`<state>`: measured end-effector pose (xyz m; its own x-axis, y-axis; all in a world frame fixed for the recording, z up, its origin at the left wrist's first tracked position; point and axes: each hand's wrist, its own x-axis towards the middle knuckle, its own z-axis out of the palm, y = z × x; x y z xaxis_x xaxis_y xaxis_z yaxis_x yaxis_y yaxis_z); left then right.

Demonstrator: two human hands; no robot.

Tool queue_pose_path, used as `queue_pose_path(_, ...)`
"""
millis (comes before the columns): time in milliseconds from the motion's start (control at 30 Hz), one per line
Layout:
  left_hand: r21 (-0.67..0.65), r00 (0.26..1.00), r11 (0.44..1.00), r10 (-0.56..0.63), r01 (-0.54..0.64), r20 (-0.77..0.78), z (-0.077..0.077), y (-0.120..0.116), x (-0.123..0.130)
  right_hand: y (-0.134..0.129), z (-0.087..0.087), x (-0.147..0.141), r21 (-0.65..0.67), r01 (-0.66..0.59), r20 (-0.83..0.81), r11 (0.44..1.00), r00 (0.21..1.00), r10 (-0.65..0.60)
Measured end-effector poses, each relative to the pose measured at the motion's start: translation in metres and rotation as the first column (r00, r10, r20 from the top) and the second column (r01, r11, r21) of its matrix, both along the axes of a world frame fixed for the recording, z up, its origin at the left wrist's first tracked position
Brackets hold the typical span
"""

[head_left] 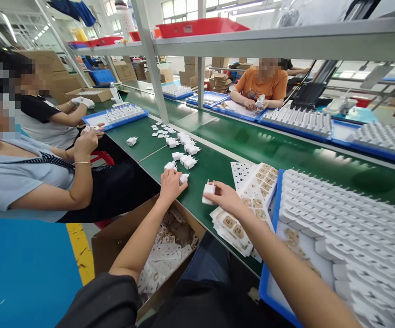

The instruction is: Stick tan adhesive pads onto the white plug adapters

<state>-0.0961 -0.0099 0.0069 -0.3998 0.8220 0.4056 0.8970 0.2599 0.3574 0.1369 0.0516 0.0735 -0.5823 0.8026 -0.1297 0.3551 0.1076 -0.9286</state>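
Note:
My right hand [224,197] grips a white two-pin plug adapter [209,193], its pins pointing up, over the green tabletop [218,168]. To the left, my left hand [172,184] has its fingers closed on another white adapter [184,178] at the near edge of a loose group of adapters [188,161]. Sticker sheets [231,230] with tan and white labels lie to the right, beside and under my right wrist. Beyond them a blue-rimmed tray [276,200] holds rows of white adapters.
An open cardboard box [107,250] of used sheets stands below the table edge. Two people sit at the left, and a person in orange [264,84] works across the table. A shelf [286,41] on metal posts [154,77] spans above; more trays line the far side.

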Motion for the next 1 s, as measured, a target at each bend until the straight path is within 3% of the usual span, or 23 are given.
queue_pose_path(167, 0.086, 0.998, 0.996, 0.019, -0.025, 0.067, -0.012, -0.01, -0.018, 0.027, -0.035, -0.079, -0.056, 0.014, 0.077, 0.998, 0.997, -0.009)
queue_pose_path(300, 0.164, 0.987, 0.984, 0.038, -0.064, 0.154, -0.015, -0.009, -0.045, 0.032, -0.047, -0.113, -0.071, -0.002, 0.132, 0.997, 0.991, 0.011)
queue_pose_path(467, 0.185, 0.966, 0.982, -0.003, -0.047, 0.259, -0.017, 0.016, -0.077, 0.028, -0.048, -0.121, -0.026, 0.012, 0.132, 1.0, 0.991, -0.008)
queue_pose_path(633, 0.181, 0.944, 0.983, -0.089, 0.033, 0.317, -0.023, 0.033, -0.081, 0.014, -0.047, -0.119, 0.06, -0.047, 0.156, 0.997, 0.987, 0.038)
queue_pose_path(833, 0.201, 0.945, 0.977, 0.001, -0.071, 0.328, -0.025, 0.029, -0.076, 0.006, -0.055, -0.13, 0.081, -0.074, 0.174, 0.994, 0.983, 0.059)
queue_pose_path(1000, 0.158, 0.944, 0.984, 0.023, -0.079, 0.329, -0.022, 0.035, -0.097, 0.008, -0.059, -0.15, 0.103, -0.094, 0.164, 0.99, 0.983, 0.077)
